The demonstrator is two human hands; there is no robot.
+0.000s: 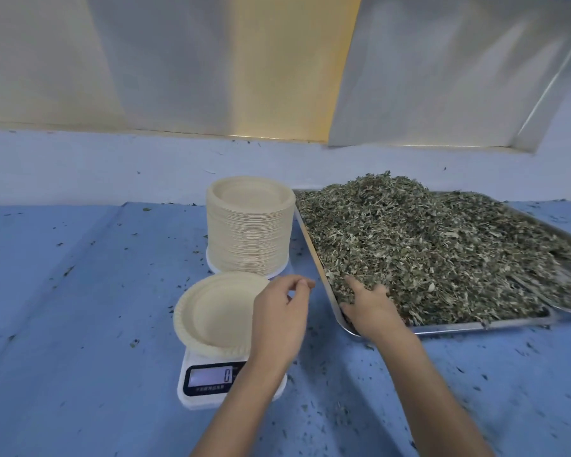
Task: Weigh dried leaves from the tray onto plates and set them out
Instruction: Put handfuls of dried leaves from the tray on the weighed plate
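Plate (pixel 214 311) sat empty on zeroed scale (pixel 211 379), lower centre; right hand (pixel 373 308) dug fingers into dried leaves (pixel 425 252) in tray (pixel 475 325), grasp unclear; left hand (pixel 280 315) hovered slack-fingered, empty; scooping step; next, a handful carried onto plate.

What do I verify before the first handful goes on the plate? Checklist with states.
1. Plate seated on the scale: ok.
2. Display reads 0: ok.
3. Plate free of leaves: ok.
4. Right hand in the leaves at the near left corner of the tray: ok. Whether it grips a handful yet: cannot tell.
5. Left hand off the plate so that it does not skew the reading: cannot tell; it hangs over the plate's right edge and holds nothing.
6. Stack of plates ready behind the scale: ok.
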